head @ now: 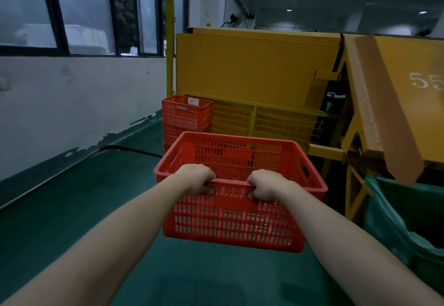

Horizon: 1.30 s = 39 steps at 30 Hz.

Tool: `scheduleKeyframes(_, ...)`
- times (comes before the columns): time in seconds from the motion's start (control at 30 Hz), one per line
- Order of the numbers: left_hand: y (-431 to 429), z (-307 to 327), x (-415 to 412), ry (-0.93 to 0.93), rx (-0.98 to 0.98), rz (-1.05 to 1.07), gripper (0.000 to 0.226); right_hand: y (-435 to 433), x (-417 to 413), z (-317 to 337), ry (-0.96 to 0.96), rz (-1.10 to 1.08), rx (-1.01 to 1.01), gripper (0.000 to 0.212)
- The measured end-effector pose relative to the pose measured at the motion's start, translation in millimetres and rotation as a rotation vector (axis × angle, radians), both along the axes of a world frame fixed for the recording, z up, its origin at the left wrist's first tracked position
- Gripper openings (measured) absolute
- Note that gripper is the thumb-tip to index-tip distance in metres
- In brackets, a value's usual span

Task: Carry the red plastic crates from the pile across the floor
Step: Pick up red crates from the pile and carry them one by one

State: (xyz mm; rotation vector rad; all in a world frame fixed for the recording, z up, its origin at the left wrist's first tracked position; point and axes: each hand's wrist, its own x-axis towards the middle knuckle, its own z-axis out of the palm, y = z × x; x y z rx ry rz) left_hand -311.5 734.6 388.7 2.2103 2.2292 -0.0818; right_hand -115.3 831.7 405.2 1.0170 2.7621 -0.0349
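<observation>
Carrying red crate (236, 214) clear of green floor (79, 209); left hand (195, 178) and right hand (265, 184) curled over near rim. Keep level; stack (186, 115) ahead.

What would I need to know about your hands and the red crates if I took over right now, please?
Left hand and right hand both grip the near rim of one red slotted plastic crate, held clear of the green floor.
A stack of red plastic crates stands ahead beside the yellow metal panels.
Done: one crate lifted. Left: carry it across and set it down; then the rest.
</observation>
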Motion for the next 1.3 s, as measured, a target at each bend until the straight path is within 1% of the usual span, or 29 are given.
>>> scheduleKeyframes(0.17,105,5,-90,0.036,-0.017,-0.05,0.02,92,-86,-2,0.008,-0.063,-0.014,0.015)
scheduleKeyframes(0.27,153,7,-126,0.038,-0.023,-0.066,0.02,134,-120,0,0.007,-0.083,-0.014,0.01)
scheduleKeyframes(0.37,207,5,-158,0.039,-0.03,-0.078,0.017,183,-150,-2,0.004,-0.097,-0.02,0.01)
scheduleKeyframes(0.7,412,-10,-245,0.077,-0.06,-0.065,0.021,389,-240,-17,-0.013,-0.112,-0.055,0.011)
scheduleKeyframes(0.83,492,-7,-272,0.08,-0.063,-0.041,0.026,472,-268,-14,-0.022,-0.091,-0.059,0.016)
scheduleKeyframes(1.1,607,-12,-318,0.051,-0.082,-0.024,0.024,586,-315,-19,-0.026,-0.078,-0.053,0.011)
scheduleKeyframes(1.2,647,-20,-337,0.05,-0.092,-0.035,0.023,623,-332,-26,-0.036,-0.09,-0.06,0.014)
scheduleKeyframes(1.3,691,-32,-363,0.043,-0.103,-0.056,0.022,665,-356,-36,-0.034,-0.109,-0.074,0.011)
